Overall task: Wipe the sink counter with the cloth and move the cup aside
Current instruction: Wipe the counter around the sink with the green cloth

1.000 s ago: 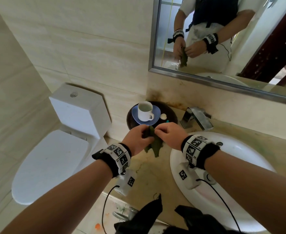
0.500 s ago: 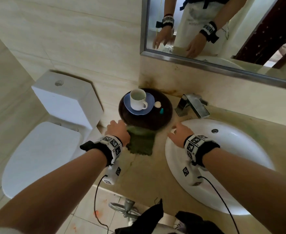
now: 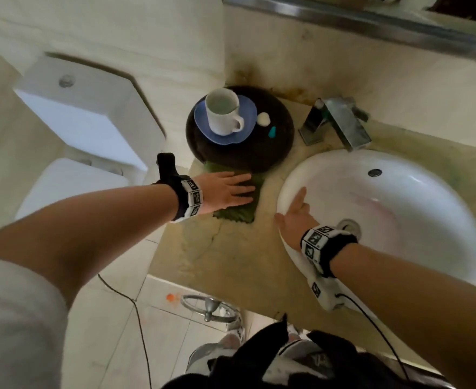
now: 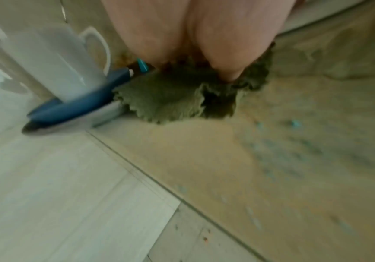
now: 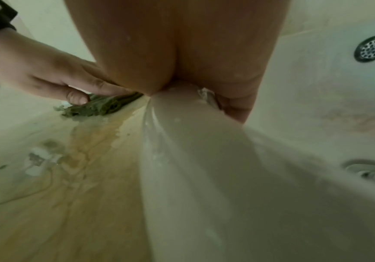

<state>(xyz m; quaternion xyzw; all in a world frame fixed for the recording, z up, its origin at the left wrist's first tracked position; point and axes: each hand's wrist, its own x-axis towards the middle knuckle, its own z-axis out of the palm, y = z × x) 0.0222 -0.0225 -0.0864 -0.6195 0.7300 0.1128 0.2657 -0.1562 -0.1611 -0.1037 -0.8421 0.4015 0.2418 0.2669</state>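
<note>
A green cloth [image 3: 241, 216] lies flat on the beige counter [image 3: 225, 262], just in front of a dark round tray [image 3: 259, 155]. My left hand [image 3: 225, 190] presses on the cloth with straight fingers; the left wrist view shows the palm [image 4: 193, 35] on the cloth [image 4: 171, 95]. A white cup [image 3: 222, 113] stands upright on a blue saucer [image 3: 245, 133] on the tray, and appears as the cup [image 4: 54, 62] beside the cloth. My right hand [image 3: 295, 211] rests open on the left rim of the white sink [image 3: 399, 209], holding nothing.
A chrome faucet [image 3: 340, 122] stands behind the basin. A small white thing [image 3: 263, 118] and a teal thing [image 3: 272, 132] lie on the tray. A white toilet [image 3: 76, 116] is left of the counter. The counter's left edge drops to the tiled floor [image 3: 113, 318].
Both hands held the cloth bunched above the counter; now it lies spread flat under my left palm, which has slid onto it. My right hand let go and settled on the sink rim.
</note>
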